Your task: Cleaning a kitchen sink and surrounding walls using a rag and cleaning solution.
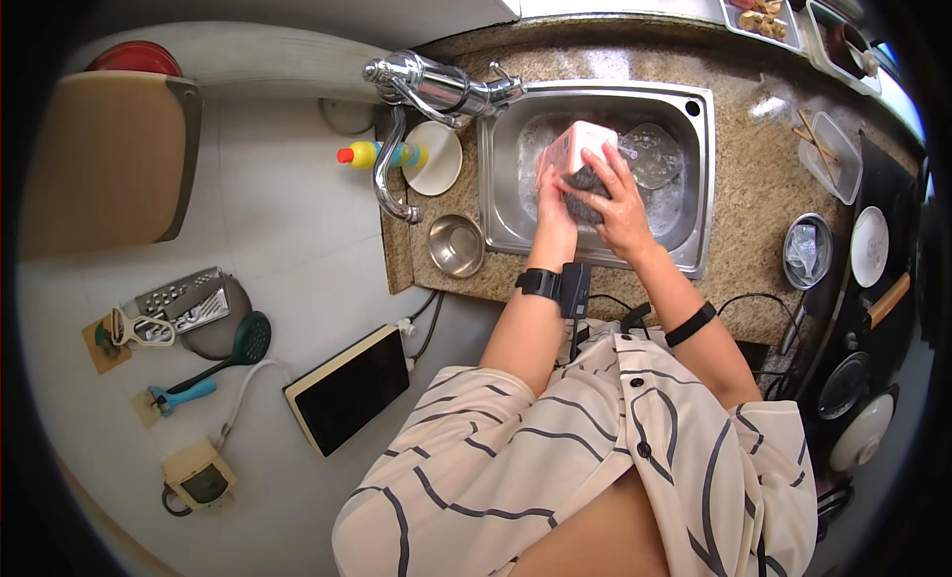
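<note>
Over the steel sink (pixel 507 231), my left hand (pixel 552 194) holds a pink and white carton or box (pixel 581 144) from its lower left side. My right hand (pixel 619 201) presses a dark grey scouring pad (pixel 584 195) against the near side of the box, with its fingers spread over both. Behind the box, at the right of the basin, lies a wet, clear plastic piece (pixel 651 157), perhaps a lid or bag. Suds or water drops wet the basin floor.
A chrome faucet (pixel 446 86) stands left of the sink, near a yellow bottle (pixel 379 154), a white plate (pixel 440 172) and a steel bowl (pixel 456 245). Rightward are a plastic tray (pixel 848 168) with chopsticks and a small saucepan (pixel 806 250). Grater and ladle hang on the left wall.
</note>
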Demonstrator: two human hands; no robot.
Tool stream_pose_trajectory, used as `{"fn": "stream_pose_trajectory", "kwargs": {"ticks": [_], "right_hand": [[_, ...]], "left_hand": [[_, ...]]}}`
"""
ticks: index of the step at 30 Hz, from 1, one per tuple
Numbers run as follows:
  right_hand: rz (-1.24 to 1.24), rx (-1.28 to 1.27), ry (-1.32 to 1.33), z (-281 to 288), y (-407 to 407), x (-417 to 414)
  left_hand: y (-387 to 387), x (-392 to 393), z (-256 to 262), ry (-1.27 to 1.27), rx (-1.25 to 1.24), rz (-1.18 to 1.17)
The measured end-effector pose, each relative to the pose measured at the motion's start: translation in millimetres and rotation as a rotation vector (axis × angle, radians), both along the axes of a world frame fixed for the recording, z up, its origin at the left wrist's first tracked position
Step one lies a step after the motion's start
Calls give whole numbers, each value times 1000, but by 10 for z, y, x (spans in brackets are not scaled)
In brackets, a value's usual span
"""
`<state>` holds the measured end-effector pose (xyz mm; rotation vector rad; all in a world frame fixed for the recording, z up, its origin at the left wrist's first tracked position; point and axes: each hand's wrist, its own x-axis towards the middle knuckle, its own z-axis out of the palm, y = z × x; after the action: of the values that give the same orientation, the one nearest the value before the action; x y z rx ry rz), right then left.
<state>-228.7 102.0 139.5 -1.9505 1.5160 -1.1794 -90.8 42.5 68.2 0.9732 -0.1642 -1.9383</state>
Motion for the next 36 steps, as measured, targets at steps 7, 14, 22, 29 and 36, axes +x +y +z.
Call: {"fn": "stream_pose_trajectory", "kwargs": {"ticks": [7, 14, 22, 29, 36], "right_hand": [[-195, 144, -161, -37, -422, 28], [-385, 661, -359, -317, -843, -223], [-296, 783, -495, -927, -551, -235], [30, 1032, 274, -1621, -125, -169], [-203, 1170, 526, -2263, 69, -142]], "left_hand": [[-60, -141, 82, 220, 156, 191], [213, 132, -267, -5, 448, 239], [373, 287, -253, -95, 331, 207], [328, 763, -33, 93, 124, 126], [288, 783, 157, 204, 151, 95]]}}
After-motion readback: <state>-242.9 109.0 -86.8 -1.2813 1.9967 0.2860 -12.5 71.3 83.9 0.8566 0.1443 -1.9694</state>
